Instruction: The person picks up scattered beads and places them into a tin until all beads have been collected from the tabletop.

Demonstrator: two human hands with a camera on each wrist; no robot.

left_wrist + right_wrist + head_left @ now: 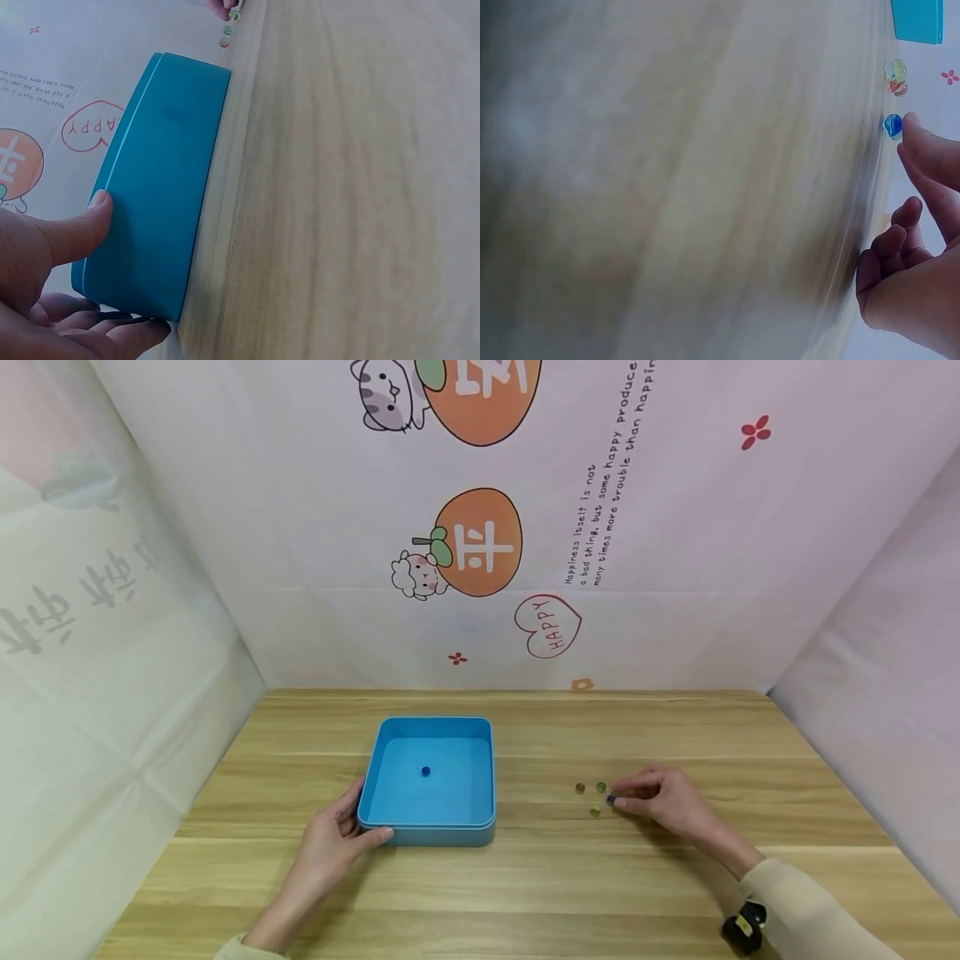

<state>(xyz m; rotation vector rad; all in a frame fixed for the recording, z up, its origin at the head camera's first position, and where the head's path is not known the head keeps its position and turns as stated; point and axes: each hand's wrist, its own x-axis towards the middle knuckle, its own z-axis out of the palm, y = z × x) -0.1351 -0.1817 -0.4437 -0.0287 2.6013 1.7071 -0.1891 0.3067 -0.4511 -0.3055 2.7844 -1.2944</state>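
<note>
The right hand, well to the right of the box, has thumb and forefinger set narrowly about a clear glass marble with a blue swirl (whether they actually pinch it, I cannot tell), its other fingers curled in. Just beside these fingertips, on the side toward the box, lie three more small, round, glossy glass marbles: a green one, a yellow-green one nearer the person, and an amber-brown one, the closest of the group to the box. In the right wrist view the glass looks see-through, with coloured streaks inside.

The left hand grips the near left corner of the square blue open-topped box, thumb on its front wall and fingers round its left side. The box has rounded corners, smooth walls and a thin line below its rim; on its floor, near the middle, sits one deep-blue round marble.

Under the box spreads a wood-grain table; behind it hangs a pale sheet printed with orange fruit (and a red "HAPPY" heart).
</note>
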